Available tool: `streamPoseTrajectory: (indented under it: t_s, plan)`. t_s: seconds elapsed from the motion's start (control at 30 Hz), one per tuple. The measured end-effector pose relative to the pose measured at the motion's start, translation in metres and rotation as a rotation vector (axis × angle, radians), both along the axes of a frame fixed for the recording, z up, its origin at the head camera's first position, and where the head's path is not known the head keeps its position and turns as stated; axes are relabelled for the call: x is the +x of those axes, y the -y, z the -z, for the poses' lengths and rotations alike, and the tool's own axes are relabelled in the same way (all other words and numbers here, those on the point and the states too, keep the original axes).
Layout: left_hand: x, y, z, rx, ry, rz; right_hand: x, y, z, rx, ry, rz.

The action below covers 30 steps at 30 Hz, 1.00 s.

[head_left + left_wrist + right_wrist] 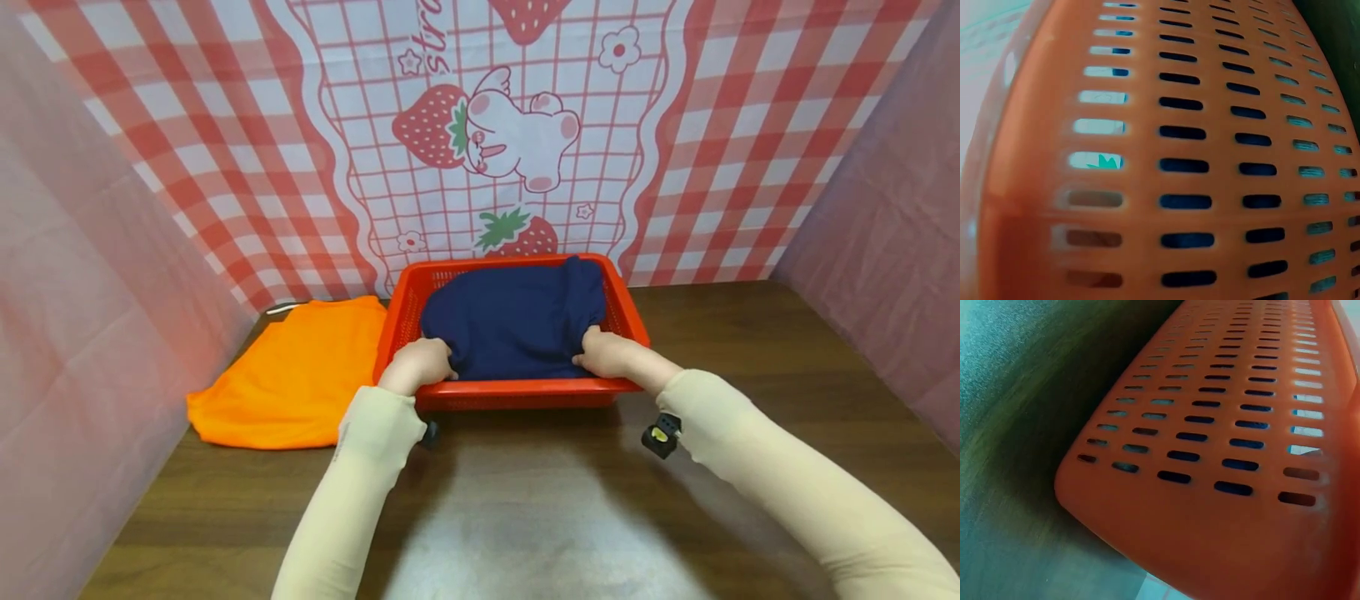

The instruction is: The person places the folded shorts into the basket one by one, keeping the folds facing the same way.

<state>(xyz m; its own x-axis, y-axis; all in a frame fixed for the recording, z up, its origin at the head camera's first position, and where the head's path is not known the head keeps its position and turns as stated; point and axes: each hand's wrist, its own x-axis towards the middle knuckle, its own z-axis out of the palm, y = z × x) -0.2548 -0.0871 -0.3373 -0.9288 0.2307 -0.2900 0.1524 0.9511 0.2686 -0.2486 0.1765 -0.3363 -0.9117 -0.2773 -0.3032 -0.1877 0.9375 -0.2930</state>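
A dark blue folded cloth (510,321) lies inside a red plastic basket (517,387) with slotted walls. My left hand (422,364) reaches over the basket's front left rim and grips the cloth at its near left corner. At the near right corner, my right hand (609,352) holds the cloth's edge, with bunched fabric just behind it. Parts of the fingers are hidden by the fabric. Both wrist views are filled by the basket's front wall (1141,181), and dark blue shows through its slots; neither hand appears there.
Left of the basket, an orange cloth (300,375) is spread on the brown wooden table (720,333), with a thin white item (281,308) behind it. A red-and-white checked curtain (517,142) with strawberry prints stands at the back, and pale pink sheets (870,183) flank the sides.
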Motion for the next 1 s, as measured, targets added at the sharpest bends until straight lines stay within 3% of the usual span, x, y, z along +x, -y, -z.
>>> streamPoseTrajectory:
  t_s: [0.27,0.47,0.73,1.0]
  plan:
    - [-0.006,-0.005,0.002,-0.011,0.066,-0.006,-0.002,0.0,0.0,0.022,-0.008,-0.025]
    - [-0.006,-0.009,0.0,-0.048,0.055,-0.003,-0.002,0.0,0.0,-0.052,0.006,0.075]
    - [-0.01,-0.013,-0.003,0.049,-0.084,-0.11,-0.012,-0.001,-0.007,-0.261,-0.079,0.27]
    - [-0.012,-0.008,-0.003,0.111,-0.229,-0.115,-0.022,-0.001,-0.01,-0.37,-0.194,0.299]
